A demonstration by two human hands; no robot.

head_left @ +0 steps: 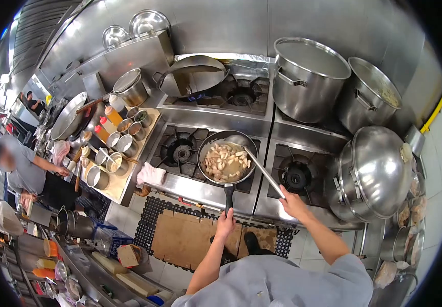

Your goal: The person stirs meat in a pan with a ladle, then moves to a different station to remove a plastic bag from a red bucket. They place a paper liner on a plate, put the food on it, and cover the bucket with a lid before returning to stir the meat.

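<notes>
A dark frying pan [201,171] sits on the front burner in front of me, with chopped pale pieces [224,161], perhaps meat, in some liquid inside it. My left hand [225,223] is wrapped round the pan's black handle [229,196]. In my right hand [293,203] is the end of a long metal ladle [265,171]. The ladle slants down to the left, and its bowl lies in the pan at the far side, against the food. Which way the ladle's bowl faces is hard to tell.
Left of the stove stands a counter with metal containers [127,145] and sauce bottles [112,115]. A large wok [192,77] is on the back burner. Big stockpots [308,82] and a domed lid [382,174] stand to the right. A pink cloth [151,175] lies at the stove's edge; another person [24,166] stands far left.
</notes>
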